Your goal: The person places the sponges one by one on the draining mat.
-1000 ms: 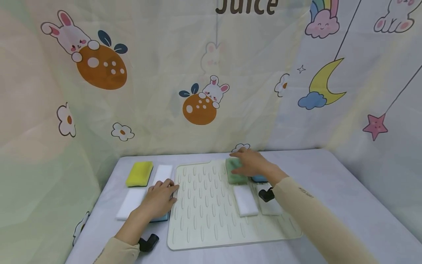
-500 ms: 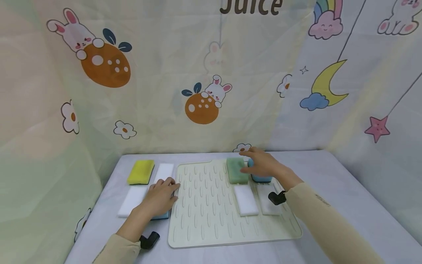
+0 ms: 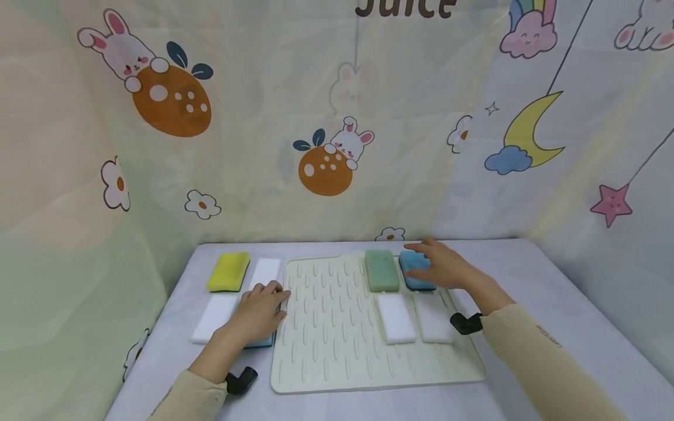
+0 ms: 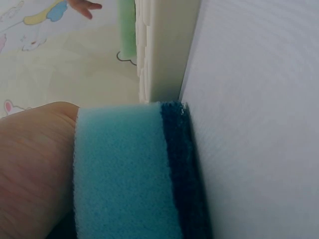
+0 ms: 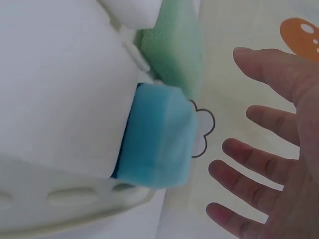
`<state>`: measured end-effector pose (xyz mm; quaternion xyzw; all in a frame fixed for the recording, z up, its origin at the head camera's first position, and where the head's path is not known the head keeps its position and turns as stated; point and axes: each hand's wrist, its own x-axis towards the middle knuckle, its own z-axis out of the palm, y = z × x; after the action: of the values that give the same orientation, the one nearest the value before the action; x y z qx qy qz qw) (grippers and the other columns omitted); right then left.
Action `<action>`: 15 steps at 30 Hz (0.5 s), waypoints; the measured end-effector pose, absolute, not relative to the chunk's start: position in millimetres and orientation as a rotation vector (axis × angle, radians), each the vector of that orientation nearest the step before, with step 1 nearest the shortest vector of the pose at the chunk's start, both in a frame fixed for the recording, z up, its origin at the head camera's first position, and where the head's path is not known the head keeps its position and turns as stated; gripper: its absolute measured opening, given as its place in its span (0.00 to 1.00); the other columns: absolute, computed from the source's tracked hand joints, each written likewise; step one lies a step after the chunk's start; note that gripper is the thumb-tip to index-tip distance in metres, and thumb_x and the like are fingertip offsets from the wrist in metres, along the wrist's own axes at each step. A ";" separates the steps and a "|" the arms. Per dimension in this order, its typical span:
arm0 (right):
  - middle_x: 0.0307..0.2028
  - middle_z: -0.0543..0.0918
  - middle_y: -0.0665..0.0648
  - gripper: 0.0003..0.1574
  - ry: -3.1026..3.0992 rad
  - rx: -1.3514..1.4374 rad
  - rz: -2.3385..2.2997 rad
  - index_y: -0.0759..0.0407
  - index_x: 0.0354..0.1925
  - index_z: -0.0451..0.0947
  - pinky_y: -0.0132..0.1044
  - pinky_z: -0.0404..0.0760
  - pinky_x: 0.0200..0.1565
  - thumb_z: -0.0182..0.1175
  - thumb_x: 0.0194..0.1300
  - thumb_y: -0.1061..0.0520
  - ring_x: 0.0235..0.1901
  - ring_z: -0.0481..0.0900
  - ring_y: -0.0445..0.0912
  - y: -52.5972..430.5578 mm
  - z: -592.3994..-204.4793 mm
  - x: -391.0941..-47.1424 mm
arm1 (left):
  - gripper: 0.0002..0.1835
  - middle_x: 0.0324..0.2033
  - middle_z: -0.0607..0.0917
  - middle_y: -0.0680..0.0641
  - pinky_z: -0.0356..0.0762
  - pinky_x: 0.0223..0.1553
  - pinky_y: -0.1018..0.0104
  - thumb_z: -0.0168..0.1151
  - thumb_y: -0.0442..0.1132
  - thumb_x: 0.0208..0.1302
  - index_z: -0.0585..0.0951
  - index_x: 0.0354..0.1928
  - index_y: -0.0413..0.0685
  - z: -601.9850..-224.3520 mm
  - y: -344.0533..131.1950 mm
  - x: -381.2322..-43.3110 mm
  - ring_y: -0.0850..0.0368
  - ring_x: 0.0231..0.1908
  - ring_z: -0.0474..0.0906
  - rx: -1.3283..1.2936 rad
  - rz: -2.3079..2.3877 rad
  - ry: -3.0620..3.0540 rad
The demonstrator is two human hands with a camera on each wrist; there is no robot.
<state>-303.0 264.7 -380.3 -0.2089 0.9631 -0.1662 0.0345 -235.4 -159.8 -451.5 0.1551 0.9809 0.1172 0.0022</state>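
Observation:
My left hand (image 3: 260,311) rests over a blue sponge (image 3: 262,341) with a dark scouring side, just left of the ribbed cream mat (image 3: 326,327). In the left wrist view that sponge (image 4: 124,169) lies dark side down below the hand, most of which is out of sight. Over the mat's far right corner my right hand (image 3: 442,266) hovers with spread fingers around another blue sponge (image 3: 411,263). The right wrist view shows a gap between the fingers and this sponge (image 5: 157,134). Left of it on the mat lies a green sponge (image 3: 381,271).
Two white sponge blocks, the nearer one (image 3: 396,318) and its neighbour (image 3: 434,318), lie on the mat in front. Left of the mat are a yellow sponge (image 3: 228,272) and two more white blocks, one farther back (image 3: 265,271) and one nearer (image 3: 216,316). A printed cloth wall stands behind.
My right hand has drawn back to the right, off the green sponge and over the blue one beside it, baring both more. The left hand keeps its place.

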 end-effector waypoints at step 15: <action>0.63 0.73 0.67 0.45 2.932 -0.573 -0.640 0.57 0.77 0.65 0.55 0.80 0.51 0.67 0.70 0.42 0.58 0.77 0.61 303.2 -392.6 -283.9 | 0.26 0.60 0.79 0.47 0.71 0.57 0.38 0.68 0.42 0.70 0.80 0.68 0.47 -453.8 -160.4 -240.0 0.44 0.56 0.73 0.483 0.357 3.073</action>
<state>-283.9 303.2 -392.6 -0.1873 0.9588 -0.2092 0.0432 -240.0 -160.4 -453.8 0.1542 0.9814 0.1139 0.0054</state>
